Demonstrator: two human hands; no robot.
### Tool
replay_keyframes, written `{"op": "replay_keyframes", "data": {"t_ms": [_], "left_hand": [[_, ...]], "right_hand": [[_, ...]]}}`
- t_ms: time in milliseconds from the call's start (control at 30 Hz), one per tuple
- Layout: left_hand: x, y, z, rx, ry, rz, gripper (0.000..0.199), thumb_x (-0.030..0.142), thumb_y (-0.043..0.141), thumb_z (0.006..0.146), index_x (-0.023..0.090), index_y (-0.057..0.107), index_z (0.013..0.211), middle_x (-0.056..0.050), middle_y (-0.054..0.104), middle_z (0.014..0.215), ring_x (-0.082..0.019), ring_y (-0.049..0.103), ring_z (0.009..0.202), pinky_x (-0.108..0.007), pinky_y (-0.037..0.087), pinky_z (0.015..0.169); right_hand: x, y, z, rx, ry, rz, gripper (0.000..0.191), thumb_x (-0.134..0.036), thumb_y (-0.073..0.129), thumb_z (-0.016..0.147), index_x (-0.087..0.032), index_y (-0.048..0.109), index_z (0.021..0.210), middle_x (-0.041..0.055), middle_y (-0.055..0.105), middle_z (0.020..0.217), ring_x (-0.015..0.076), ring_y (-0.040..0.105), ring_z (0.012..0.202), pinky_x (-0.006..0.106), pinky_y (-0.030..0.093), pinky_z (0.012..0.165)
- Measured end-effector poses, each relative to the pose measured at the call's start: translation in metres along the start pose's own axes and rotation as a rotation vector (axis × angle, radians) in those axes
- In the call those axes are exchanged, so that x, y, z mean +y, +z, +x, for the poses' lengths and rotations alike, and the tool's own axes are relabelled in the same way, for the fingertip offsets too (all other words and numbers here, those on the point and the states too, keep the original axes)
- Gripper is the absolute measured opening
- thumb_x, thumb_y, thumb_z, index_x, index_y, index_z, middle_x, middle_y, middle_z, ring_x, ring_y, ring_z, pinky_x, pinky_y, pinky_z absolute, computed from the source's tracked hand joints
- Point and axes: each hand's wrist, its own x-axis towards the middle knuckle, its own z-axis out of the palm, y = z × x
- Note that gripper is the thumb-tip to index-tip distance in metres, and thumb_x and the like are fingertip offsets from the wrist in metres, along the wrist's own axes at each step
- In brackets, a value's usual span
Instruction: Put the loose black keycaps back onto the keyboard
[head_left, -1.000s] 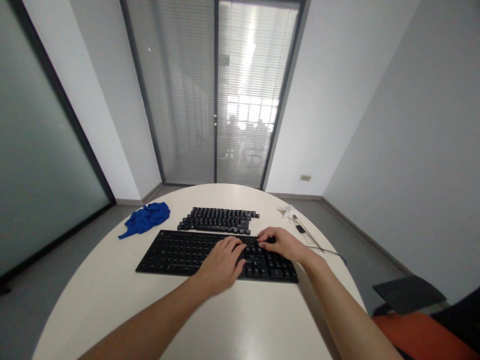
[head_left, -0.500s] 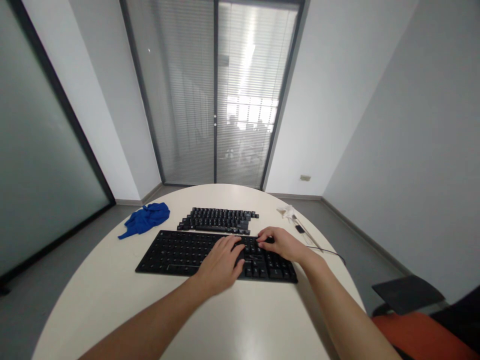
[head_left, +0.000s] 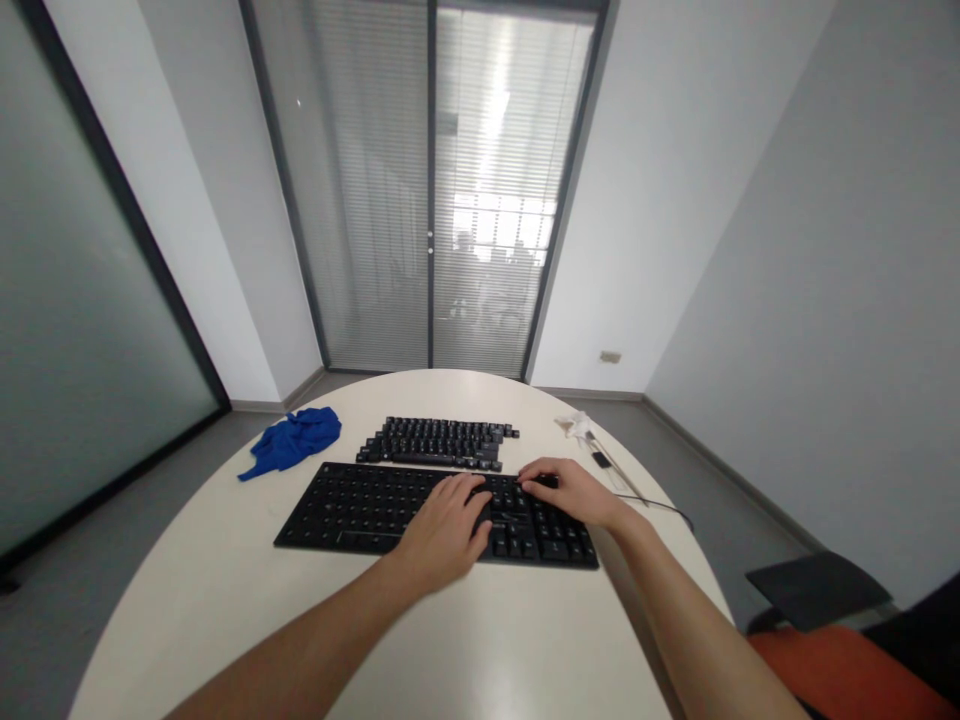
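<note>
A black keyboard (head_left: 352, 505) lies across the table; its left part shows bare key sockets, while keycaps sit on the right part. My left hand (head_left: 448, 530) rests over its middle with the fingers spread. My right hand (head_left: 566, 490) is at the upper right edge, fingers bent over the keys there; whether a keycap is between the fingertips is too small to tell. Just behind the keyboard, loose black keycaps (head_left: 439, 440) are laid out in rows.
The round white table (head_left: 480, 640) bears a blue cloth (head_left: 292, 440) at the left. At the right are a crumpled white item (head_left: 576, 424), a thin stick (head_left: 619, 470), a small black piece (head_left: 601, 460) and a cable. An orange chair (head_left: 840, 670) stands at lower right.
The right hand's fingers have shifted slightly and straightened a little at the keyboard's upper edge. My left hand has stayed in place on the keyboard.
</note>
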Motion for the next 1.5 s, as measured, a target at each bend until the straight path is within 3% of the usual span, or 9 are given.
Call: {"op": "replay_keyframes", "data": {"t_ms": [167, 400, 600, 867, 1300, 1500], "left_hand": [[-0.001, 0.000, 0.000, 0.006, 0.000, 0.000, 0.033, 0.024, 0.055, 0.094, 0.016, 0.059, 0.125, -0.013, 0.057, 0.137, -0.029, 0.048, 0.130, -0.050, 0.038, 0.113], [-0.003, 0.004, -0.001, -0.001, -0.010, -0.003, 0.033, 0.025, 0.056, 0.094, 0.017, 0.059, 0.126, -0.013, 0.055, 0.139, -0.029, 0.046, 0.133, -0.049, 0.037, 0.115], [-0.004, 0.005, 0.000, -0.016, -0.013, 0.003, 0.035, 0.025, 0.056, 0.093, 0.017, 0.059, 0.127, -0.012, 0.055, 0.140, -0.029, 0.046, 0.133, -0.049, 0.035, 0.116], [-0.002, 0.002, 0.001, -0.012, -0.015, 0.009, 0.034, 0.025, 0.056, 0.093, 0.016, 0.060, 0.126, -0.012, 0.056, 0.138, -0.029, 0.047, 0.132, -0.049, 0.036, 0.115], [0.000, -0.002, 0.001, 0.008, 0.008, -0.012, 0.032, 0.023, 0.054, 0.094, 0.016, 0.060, 0.124, -0.012, 0.057, 0.136, -0.028, 0.049, 0.130, -0.050, 0.039, 0.113], [0.000, -0.002, 0.002, -0.006, 0.001, 0.001, 0.036, 0.021, 0.056, 0.091, 0.016, 0.058, 0.127, -0.013, 0.057, 0.136, -0.029, 0.049, 0.130, -0.049, 0.040, 0.113]], "right_hand": [[0.023, 0.004, 0.013, 0.165, 0.170, -0.117, 0.030, -0.036, 0.054, 0.094, -0.016, 0.071, 0.109, 0.0104, 0.076, 0.104, 0.0238, 0.070, 0.094, 0.037, 0.054, 0.085], [0.048, 0.003, 0.045, 0.187, 0.307, -0.316, 0.036, -0.026, 0.061, 0.088, -0.016, 0.064, 0.122, 0.0109, 0.075, 0.106, 0.0206, 0.070, 0.087, 0.031, 0.051, 0.080], [0.046, 0.005, 0.068, 0.160, 0.330, -0.498, 0.043, -0.026, 0.060, 0.090, -0.020, 0.060, 0.132, 0.0115, 0.073, 0.111, 0.0244, 0.067, 0.097, 0.033, 0.047, 0.085], [0.037, 0.009, 0.072, 0.119, 0.332, -0.632, 0.043, -0.025, 0.054, 0.093, -0.025, 0.059, 0.135, 0.0130, 0.070, 0.116, 0.0262, 0.065, 0.102, 0.034, 0.045, 0.088], [0.019, 0.003, 0.056, 0.124, 0.341, -0.525, 0.021, -0.020, 0.058, 0.088, -0.018, 0.074, 0.103, 0.0144, 0.076, 0.100, 0.0278, 0.070, 0.093, 0.035, 0.050, 0.082], [0.007, 0.007, 0.035, 0.163, 0.177, -0.289, 0.024, -0.029, 0.057, 0.094, -0.020, 0.070, 0.113, 0.0086, 0.076, 0.106, 0.0224, 0.070, 0.095, 0.033, 0.052, 0.087]]}}
